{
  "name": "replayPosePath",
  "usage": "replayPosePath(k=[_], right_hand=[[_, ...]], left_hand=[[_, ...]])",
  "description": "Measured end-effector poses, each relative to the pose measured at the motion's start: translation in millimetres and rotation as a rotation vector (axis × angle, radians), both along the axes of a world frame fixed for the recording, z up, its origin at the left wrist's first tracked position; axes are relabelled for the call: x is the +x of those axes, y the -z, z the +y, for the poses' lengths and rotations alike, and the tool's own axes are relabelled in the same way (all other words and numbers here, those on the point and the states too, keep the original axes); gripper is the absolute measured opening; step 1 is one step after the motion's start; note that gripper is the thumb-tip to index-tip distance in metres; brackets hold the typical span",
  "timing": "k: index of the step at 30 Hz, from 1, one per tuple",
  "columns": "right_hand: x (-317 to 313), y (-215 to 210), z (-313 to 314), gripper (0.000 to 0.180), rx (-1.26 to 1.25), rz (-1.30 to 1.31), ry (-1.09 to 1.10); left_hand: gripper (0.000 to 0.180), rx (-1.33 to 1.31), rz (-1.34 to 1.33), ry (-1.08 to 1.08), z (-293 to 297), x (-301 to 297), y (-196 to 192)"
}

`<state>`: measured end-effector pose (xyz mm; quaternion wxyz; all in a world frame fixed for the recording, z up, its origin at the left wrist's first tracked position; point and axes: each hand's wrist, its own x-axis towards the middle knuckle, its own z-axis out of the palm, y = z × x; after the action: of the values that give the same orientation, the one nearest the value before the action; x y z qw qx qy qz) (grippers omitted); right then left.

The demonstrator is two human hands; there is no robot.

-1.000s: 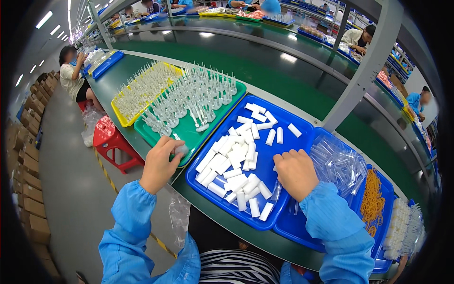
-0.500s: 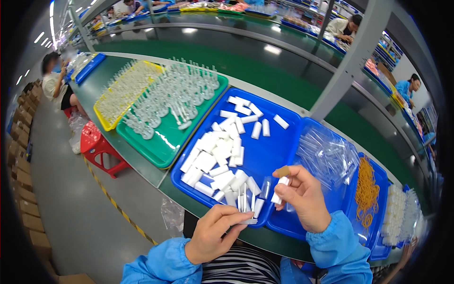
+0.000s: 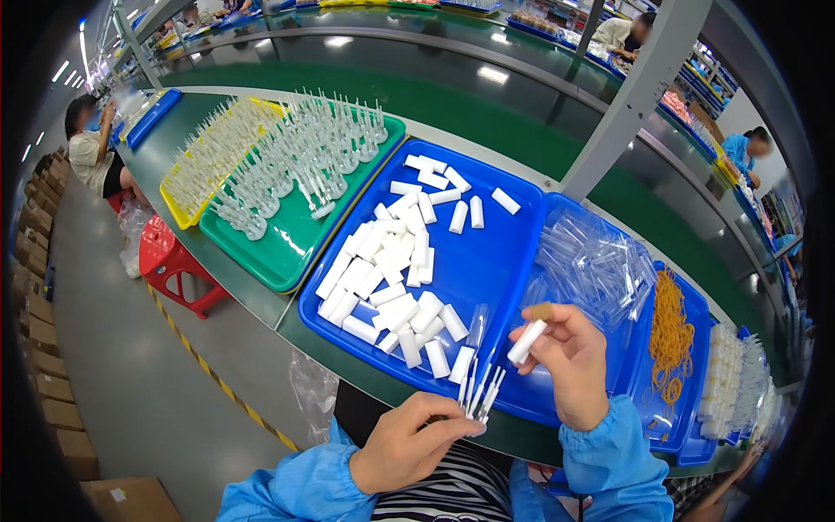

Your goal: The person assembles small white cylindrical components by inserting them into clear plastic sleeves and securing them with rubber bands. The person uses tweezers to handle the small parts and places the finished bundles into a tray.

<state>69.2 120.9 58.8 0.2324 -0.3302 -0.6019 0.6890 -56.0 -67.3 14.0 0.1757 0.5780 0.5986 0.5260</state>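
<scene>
Legible text: none | Label: small pale rectangle (image 3: 119,495) on a brown cardboard box (image 3: 143,506), lower left, any print too small to read | Stacked cartons (image 3: 52,358), far left: any markings too small to read | Floor sign: yellow-and-black striped line (image 3: 209,368) running diagonally across the grey floor (image 3: 113,365)

At the bottom center of the frame, the left hand (image 3: 404,448) points its fingers to the right, their tips pinched against the thumb, while the blue-sleeved left forearm (image 3: 296,483) comes in from the lower edge. Right of center, the right hand (image 3: 574,365) rises higher, fingers curled leftward in a pinch, its wrist bent above the blue-sleeved right forearm (image 3: 613,461).
</scene>
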Motion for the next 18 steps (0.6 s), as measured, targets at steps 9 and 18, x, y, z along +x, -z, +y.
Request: replayPosePath(k=[9,18], right_hand=[[4,5,-7,0.035,0.128,-0.074,-0.099],[5,3,-12,0.032,0.164,-0.109,-0.188]], left_hand=[[0.037,-0.014,0.006,0.001,-6,-2,5],[0.038,-0.019,-0.002,-0.007,-6,-5,6]])
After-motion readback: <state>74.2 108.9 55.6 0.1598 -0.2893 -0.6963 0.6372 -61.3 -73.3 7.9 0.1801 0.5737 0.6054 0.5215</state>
